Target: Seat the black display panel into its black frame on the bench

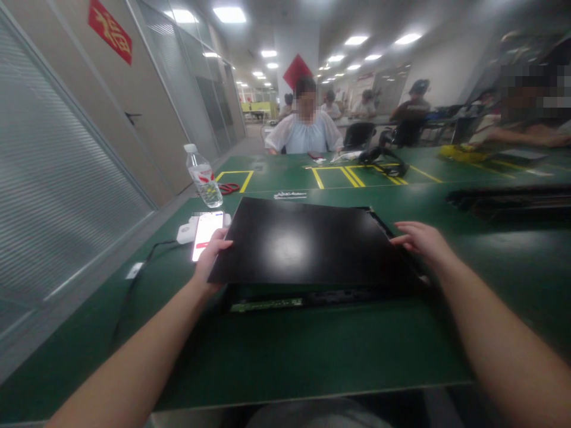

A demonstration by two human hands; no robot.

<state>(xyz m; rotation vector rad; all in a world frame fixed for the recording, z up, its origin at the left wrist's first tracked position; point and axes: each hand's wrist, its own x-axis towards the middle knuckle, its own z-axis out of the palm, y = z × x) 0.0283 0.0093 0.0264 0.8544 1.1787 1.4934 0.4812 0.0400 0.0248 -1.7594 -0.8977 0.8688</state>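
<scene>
A large flat black panel lies in front of me, raised at its near edge over a black chassis with a green circuit strip showing underneath. My left hand grips the panel's left edge, fingers curled over it. At the right edge my right hand holds the panel, fingers bent on its rim. Both forearms reach in from the bottom of the head view.
The green table has a lit phone and a white charger beside my left hand, a water bottle, red scissors and a row of screws. Another black panel lies right. People sit opposite.
</scene>
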